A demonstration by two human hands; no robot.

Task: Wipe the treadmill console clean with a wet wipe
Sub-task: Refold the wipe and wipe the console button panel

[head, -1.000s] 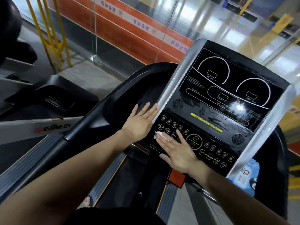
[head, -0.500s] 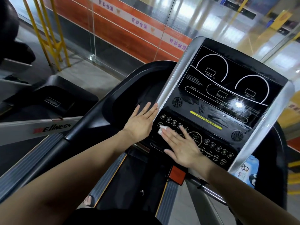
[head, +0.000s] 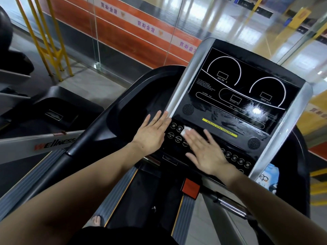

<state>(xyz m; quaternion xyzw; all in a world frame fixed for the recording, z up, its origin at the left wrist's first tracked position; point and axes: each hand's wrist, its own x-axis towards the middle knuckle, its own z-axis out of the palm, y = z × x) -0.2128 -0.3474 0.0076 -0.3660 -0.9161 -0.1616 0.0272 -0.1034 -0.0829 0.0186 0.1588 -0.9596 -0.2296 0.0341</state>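
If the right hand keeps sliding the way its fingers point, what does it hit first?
Probably the left hand. The right hand, flat on the wet wipe, points up-left across the button panel; depth is hard to judge.

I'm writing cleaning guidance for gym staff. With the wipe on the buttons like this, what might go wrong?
1. The right hand presses the wipe flat over the buttons, so it may trigger one, such as incline.
2. Wet streaks show on the display; moisture could seep around the buttons or the speaker.
3. Only a small bit of wipe shows beyond the fingertips, so it may slip out from under the hand.
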